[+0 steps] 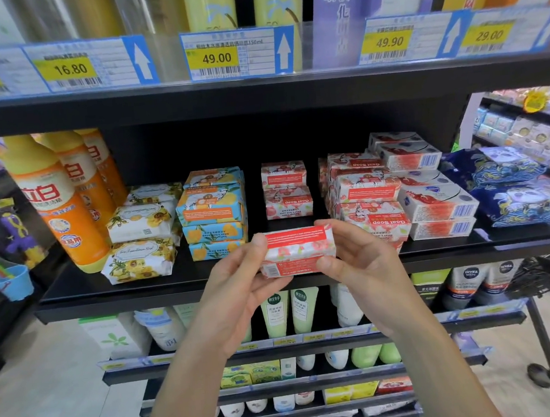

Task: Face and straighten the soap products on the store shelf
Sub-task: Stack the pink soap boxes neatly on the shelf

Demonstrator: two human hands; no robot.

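A red and white soap box (298, 250) is held in front of the black shelf (187, 284), just above its front edge. My left hand (240, 279) grips its left end and my right hand (359, 260) grips its right end. Behind it on the shelf stand two stacked red soap boxes (286, 188), a leaning pile of red Goat Soap boxes (367, 199), a stack of blue and orange soap boxes (212, 214) and yellow-flowered wrapped soaps (140, 234). White and red boxes (433, 193) lie askew further right.
Orange detergent bottles (61, 202) stand at the shelf's left end, dark blue packets (513, 182) at its right. Price tags (238, 53) line the shelf above. Tubes and bottles (290, 311) fill lower shelves. A black trolley (549, 282) stands at the right.
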